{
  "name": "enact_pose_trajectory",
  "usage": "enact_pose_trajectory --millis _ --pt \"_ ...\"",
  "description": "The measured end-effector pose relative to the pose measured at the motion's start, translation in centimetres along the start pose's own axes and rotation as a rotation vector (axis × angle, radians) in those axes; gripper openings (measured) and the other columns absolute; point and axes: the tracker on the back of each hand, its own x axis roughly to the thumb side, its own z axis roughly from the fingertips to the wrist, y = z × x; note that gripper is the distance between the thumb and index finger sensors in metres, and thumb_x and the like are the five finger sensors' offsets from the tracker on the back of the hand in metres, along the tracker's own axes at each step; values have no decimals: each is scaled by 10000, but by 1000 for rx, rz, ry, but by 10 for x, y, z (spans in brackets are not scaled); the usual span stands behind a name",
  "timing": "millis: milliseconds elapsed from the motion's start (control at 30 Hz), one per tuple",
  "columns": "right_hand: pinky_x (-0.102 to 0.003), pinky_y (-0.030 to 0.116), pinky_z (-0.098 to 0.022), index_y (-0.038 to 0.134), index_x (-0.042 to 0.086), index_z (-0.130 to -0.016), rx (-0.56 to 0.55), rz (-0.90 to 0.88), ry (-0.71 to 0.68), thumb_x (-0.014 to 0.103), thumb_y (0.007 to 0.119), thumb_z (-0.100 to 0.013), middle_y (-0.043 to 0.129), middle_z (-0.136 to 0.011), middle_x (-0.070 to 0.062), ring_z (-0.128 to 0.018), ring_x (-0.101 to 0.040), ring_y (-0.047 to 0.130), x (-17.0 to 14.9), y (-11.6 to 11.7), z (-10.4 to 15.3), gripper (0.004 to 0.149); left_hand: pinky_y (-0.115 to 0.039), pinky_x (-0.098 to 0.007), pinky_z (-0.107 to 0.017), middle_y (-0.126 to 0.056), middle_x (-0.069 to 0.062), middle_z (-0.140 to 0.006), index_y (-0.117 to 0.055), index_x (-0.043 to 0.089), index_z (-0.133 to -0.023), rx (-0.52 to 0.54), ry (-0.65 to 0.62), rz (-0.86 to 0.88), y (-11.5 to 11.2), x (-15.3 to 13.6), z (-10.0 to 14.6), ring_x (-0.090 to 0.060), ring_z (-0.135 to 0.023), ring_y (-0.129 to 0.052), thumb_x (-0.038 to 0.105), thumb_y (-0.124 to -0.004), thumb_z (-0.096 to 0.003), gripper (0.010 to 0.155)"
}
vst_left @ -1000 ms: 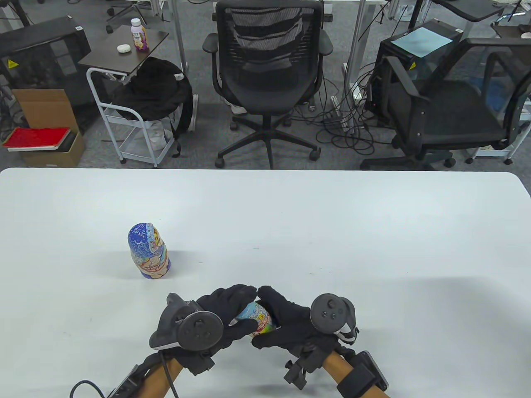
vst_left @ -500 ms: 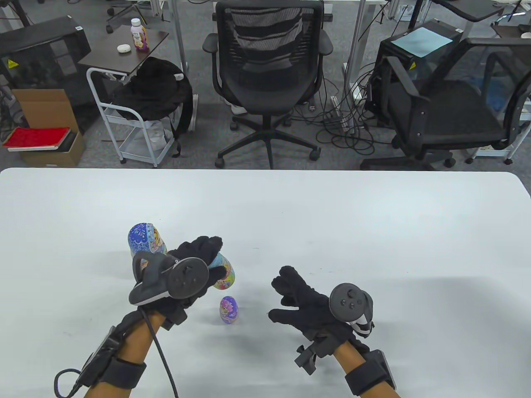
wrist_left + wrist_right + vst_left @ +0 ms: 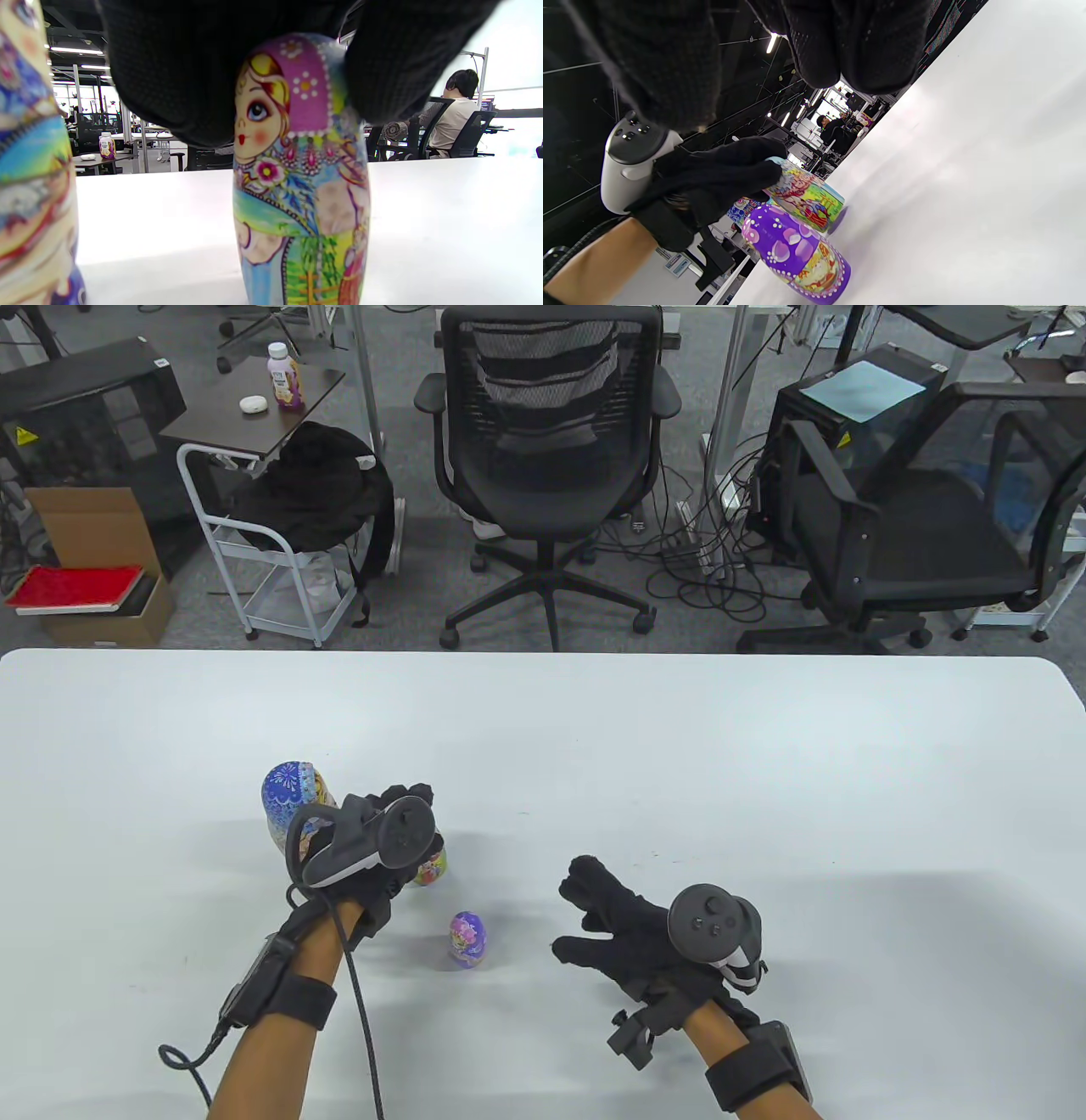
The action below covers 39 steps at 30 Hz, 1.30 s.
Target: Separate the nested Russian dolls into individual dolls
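Middle doll (image 3: 301, 169) stands upright on the white table (image 3: 764, 780), my left hand (image 3: 373, 848) over it, fingers (image 3: 178, 76) gripping its pink-scarfed head from above. In the table view only its lower edge shows under the glove. Landmark = this middle doll. Big blue doll (image 3: 293, 797) stands upright just beside it on the far-left side; whether the two touch, can't tell. It fills the left edge of the left wrist view (image 3: 34, 169). Small purple doll (image 3: 467, 938) stands upright near the middle doll, on the near-right side, apart from it, nothing touching it; in the right wrist view (image 3: 797, 254) it sits in front of the middle doll (image 3: 806, 197).

My right hand (image 3: 624, 929) is further right of the middle doll, past the purple one, fingers spread and holding nothing, low over the table. Hands well apart from each other. Left tracker (image 3: 373, 840) sits above the middle doll, cable trailing back along my forearm. Right tracker (image 3: 713, 920) on the back of the right hand.
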Motion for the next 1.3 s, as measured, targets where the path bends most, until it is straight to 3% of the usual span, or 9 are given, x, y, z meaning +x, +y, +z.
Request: enact_pose_trajectory --millis 300,400,533,733,867,1100,1300 --pt "-429 813 -617 467 68 -1095 5 10 -3 441 947 -391 761 -1015 -252 -876 -476 813 0 0 0 930 -837 -456 -600 -719 -170 -1073 -602 191 -1083 48 2 -82 0 7 -1 -381 -840 -895 539 -810 -510 702" --pt "-428 814 -617 471 68 -1093 3 8 -4 440 947 -391 762 -1015 -252 -874 -477 814 -1 0 0 926 -806 -485 -617 -677 -187 -1088 -589 184 -1087 169 -59 -140 15 14 14 -424 -886 -828 583 -803 -499 742" --pt "-427 818 -612 494 86 -1094 16 14 -4 440 943 -395 780 -1007 -244 -868 -473 824 -1 3 -1 903 -850 -439 -577 -798 -130 -1024 -679 232 -1043 269 -175 -101 32 34 50 -372 -813 -916 605 -791 -497 671" --pt "-439 813 -610 540 128 -1091 64 50 -10 440 936 -402 778 -1010 -252 -869 -481 818 -1 10 -1 853 -878 -432 -521 -897 -119 -947 -728 280 -1028 53 -257 104 7 49 74 -362 -721 -985 715 -753 -404 761" --pt "-439 812 -610 530 107 -1092 91 86 -8 446 933 -402 773 -1011 -255 -869 -482 816 -1 14 0 868 -894 -398 -510 -912 -89 -929 -709 330 -1026 -1 -264 -4 -7 57 77 -331 -701 -1004 680 -795 -420 705" --pt "-431 815 -609 505 81 -1090 119 99 -5 441 930 -405 775 -1007 -250 -866 -474 822 -2 19 0 883 -891 -395 -516 -908 -75 -923 -692 270 -1019 31 -263 98 -28 57 72 -320 -709 -999 608 -813 -459 665" --pt "-429 818 -606 495 74 -1090 135 116 -6 439 930 -405 776 -1003 -250 -862 -473 824 -2 22 0 890 -903 -379 -501 -925 -100 -890 -711 192 -1005 70 -277 148 -28 56 73 -301 -681 -1017 533 -836 -484 635"
